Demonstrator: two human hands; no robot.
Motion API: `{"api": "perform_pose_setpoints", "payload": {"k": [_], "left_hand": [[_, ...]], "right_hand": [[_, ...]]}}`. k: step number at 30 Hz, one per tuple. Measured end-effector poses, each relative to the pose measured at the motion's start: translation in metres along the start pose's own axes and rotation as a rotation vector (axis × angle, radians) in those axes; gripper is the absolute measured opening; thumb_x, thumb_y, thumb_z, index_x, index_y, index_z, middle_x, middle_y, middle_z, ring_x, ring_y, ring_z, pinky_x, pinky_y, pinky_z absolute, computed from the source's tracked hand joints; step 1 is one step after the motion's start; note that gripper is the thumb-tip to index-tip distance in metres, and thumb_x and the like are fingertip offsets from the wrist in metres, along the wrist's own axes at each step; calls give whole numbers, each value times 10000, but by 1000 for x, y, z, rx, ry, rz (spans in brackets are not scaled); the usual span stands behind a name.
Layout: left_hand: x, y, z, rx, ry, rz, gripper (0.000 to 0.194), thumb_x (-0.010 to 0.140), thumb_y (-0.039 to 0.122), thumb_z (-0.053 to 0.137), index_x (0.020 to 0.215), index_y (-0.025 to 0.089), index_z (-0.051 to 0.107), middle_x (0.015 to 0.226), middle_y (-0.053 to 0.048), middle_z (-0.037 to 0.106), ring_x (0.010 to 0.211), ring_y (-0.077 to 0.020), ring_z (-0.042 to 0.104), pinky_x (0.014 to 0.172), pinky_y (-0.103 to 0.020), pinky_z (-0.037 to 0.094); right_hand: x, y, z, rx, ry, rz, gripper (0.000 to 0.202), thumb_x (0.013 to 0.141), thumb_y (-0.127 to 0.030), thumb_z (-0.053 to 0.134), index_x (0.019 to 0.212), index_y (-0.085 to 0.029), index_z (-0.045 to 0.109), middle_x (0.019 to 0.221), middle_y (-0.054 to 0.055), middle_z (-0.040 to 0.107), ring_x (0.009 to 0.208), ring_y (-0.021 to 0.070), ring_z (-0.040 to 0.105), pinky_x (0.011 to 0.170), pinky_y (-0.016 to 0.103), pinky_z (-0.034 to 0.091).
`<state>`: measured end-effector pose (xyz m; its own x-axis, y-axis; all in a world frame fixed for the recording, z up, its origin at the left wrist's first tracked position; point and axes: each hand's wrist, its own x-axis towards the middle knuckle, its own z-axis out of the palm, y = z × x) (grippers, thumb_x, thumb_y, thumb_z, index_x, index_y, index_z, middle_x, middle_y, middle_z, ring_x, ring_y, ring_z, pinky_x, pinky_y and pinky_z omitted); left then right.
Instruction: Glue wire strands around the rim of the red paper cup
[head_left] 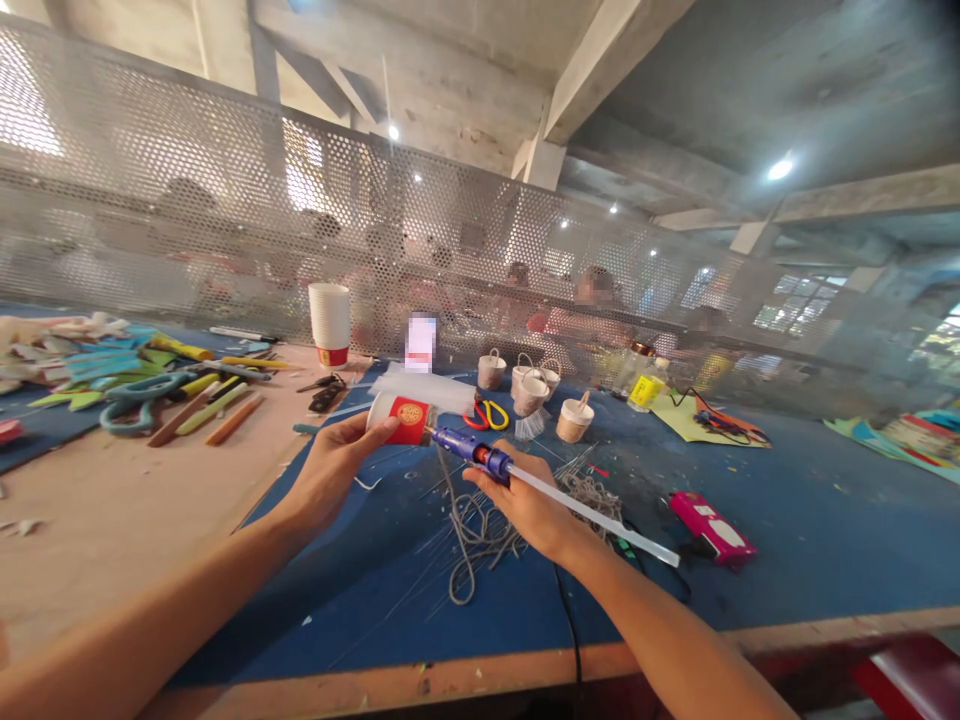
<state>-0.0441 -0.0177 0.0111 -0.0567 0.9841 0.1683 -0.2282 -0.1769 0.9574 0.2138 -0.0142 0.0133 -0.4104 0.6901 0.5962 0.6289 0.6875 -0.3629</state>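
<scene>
My left hand [337, 455] holds a white paper cup [405, 418] with a red band, tipped on its side. In my right hand [529, 495] is a blue hot glue gun [469, 448], with a long translucent glue stick [600, 515] sticking out of its back end. The gun's nozzle points at the cup's end on the right; whether they touch I cannot tell. Below the gun, a tangle of grey cord [480, 540] lies on the blue mat [360, 590]. Red and yellow handled scissors [487, 414] rest just beyond the gun.
Several small cups with handles [531, 392] stand behind. A stack of paper cups [329, 318] is back left, near teal scissors [142, 400] and wooden sticks [201, 415]. At right lie a magenta box [712, 528] and a yellow-labelled bottle [646, 388]. A perforated metal screen [450, 220] bounds the back.
</scene>
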Motion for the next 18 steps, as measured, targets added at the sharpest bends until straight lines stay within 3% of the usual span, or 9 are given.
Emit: {"api": "perform_pose_setpoints", "payload": {"k": [18], "left_hand": [[1,0,-2,-3,-9,-19,358,833,472,790,1025,171,802,946,-90,836,801,-243,757,753,-319,556]], "right_hand": [[-1,-1,-1,6,-33,15,427,993,-638,514,859,-234,555,704,-3,653,579,160,577,567,257,384]]}}
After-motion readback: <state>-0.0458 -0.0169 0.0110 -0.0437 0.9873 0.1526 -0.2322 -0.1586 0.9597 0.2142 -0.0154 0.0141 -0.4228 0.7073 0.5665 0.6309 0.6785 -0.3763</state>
